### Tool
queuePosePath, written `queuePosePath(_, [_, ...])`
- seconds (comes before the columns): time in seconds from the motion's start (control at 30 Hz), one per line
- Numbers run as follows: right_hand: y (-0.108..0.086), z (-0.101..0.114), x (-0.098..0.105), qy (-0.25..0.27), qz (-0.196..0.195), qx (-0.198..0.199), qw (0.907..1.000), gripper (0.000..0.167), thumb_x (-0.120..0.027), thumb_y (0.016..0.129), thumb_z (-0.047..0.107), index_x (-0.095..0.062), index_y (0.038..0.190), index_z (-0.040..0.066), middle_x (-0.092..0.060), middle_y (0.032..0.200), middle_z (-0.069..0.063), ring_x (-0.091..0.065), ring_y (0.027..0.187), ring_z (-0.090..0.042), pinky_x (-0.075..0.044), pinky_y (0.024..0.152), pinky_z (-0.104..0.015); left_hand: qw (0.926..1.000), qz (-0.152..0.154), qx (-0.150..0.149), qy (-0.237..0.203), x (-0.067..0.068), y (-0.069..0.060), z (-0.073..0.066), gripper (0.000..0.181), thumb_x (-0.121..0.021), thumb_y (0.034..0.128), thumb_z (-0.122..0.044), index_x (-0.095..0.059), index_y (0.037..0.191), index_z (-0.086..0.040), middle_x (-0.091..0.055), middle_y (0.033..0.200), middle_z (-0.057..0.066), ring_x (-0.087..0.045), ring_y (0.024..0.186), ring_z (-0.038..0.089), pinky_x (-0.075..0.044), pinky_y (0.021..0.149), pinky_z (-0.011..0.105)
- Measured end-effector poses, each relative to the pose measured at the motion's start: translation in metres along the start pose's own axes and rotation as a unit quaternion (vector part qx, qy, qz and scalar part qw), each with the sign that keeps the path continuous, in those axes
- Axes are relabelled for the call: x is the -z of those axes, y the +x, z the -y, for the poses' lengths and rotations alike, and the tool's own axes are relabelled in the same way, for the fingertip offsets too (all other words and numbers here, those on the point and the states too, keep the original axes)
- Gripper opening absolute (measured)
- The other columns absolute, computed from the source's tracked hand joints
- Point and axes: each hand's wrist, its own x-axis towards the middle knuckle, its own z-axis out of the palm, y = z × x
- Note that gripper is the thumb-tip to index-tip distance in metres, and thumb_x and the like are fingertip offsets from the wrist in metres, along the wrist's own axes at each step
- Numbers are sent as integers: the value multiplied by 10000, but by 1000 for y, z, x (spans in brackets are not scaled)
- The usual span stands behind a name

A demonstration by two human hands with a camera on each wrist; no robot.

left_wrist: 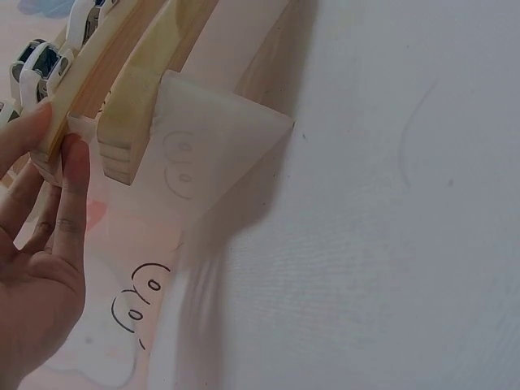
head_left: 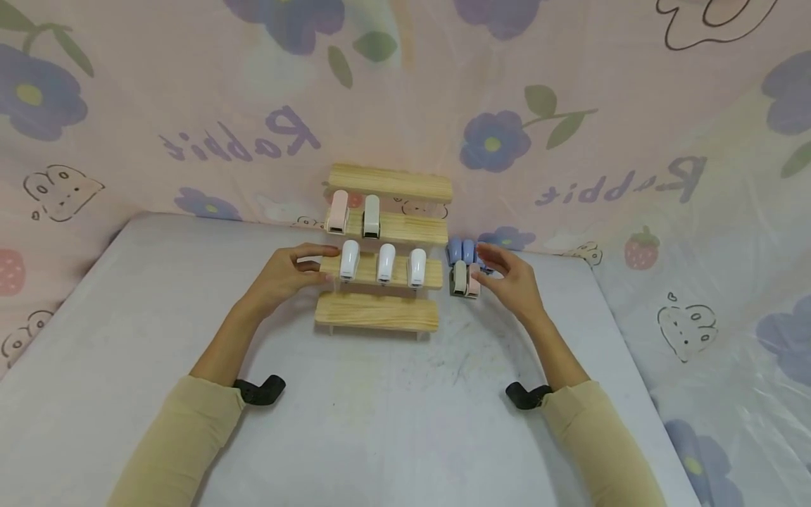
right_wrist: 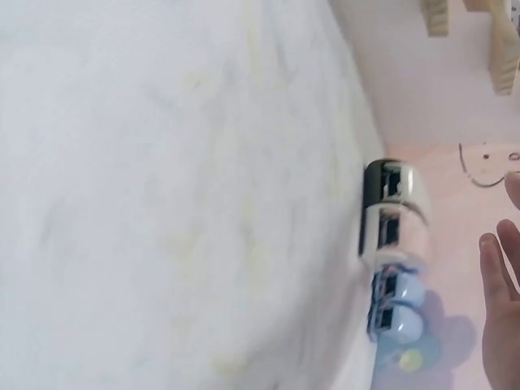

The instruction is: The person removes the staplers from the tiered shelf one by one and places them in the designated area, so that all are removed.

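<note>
A tiered wooden display rack (head_left: 376, 312) stands at the back of the table. My left hand (head_left: 285, 273) pinches the left end of its third board from the top, thumb above and fingers below in the left wrist view. Three white staplers (head_left: 386, 263) stand spaced along that board. On the board behind are a pink stapler (head_left: 338, 211) and a pale grey one (head_left: 371, 217). Right of the rack, my right hand (head_left: 516, 282) hovers with spread fingers beside a grey stapler (right_wrist: 398, 185), a pink stapler (right_wrist: 398, 231) and small blue staplers (right_wrist: 402, 323), apart from them.
The white-covered table (head_left: 393, 415) stretches in front of the rack. A printed curtain (head_left: 405, 91) hangs close behind the rack and along the sides. Clear supports (left_wrist: 199, 138) hold up the boards. The top board (head_left: 389, 183) carries nothing.
</note>
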Motion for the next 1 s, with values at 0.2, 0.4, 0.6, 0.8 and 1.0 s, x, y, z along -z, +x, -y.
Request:
queuePosePath(0.2, [5, 24, -8, 193, -45, 277, 9994, 504, -708, 856, -106, -534, 1328, -117, -562, 1315, -308, -536, 1215, -461, -471, 1006, -345, 10000, -9, -17, 35, 0, 0, 1, 492, -826, 826, -147, -669, 1289, -86, -619, 1349, 21, -651, 971, 218, -523, 817, 252])
queuePosePath(0.4, [14, 34, -13, 481, -70, 704, 9963, 514, -725, 842, -106, -537, 1320, -114, -571, 1300, -299, -543, 1215, -440, -424, 1031, -505, 10000, -82, 44, 1, -1, 1, 1, 478, -830, 817, -125, -684, 1271, -102, -625, 1336, 14, -653, 959, 228, -522, 810, 262])
queuePosePath(0.6, [21, 47, -17, 497, 148, 937, 9942, 506, -713, 847, -117, -536, 1321, -116, -569, 1306, -285, -543, 1216, -427, -428, 1036, -477, 9999, -55, 38, 99, 0, 1, 2, 487, -829, 826, -159, -676, 1286, -107, -613, 1358, 9, -640, 1017, 229, -510, 852, 263])
queuePosePath(0.8, [28, 61, -26, 554, 319, 1123, 9916, 504, -706, 840, -139, -531, 1312, -137, -565, 1298, -304, -543, 1204, -441, -437, 1030, -479, 9999, -53, 72, 112, 0, 0, 1, 494, -832, 823, -169, -675, 1286, -105, -608, 1364, 10, -621, 1044, 243, -504, 866, 263])
queuePosePath(1.0, [37, 79, -33, 516, 443, 1235, 9900, 502, -704, 845, -133, -535, 1317, -126, -573, 1295, -294, -549, 1208, -426, -433, 1031, -508, 9999, -76, 97, 53, -1, 0, 0, 503, -843, 812, -180, -679, 1282, -109, -615, 1355, 1, -626, 1030, 223, -511, 848, 261])
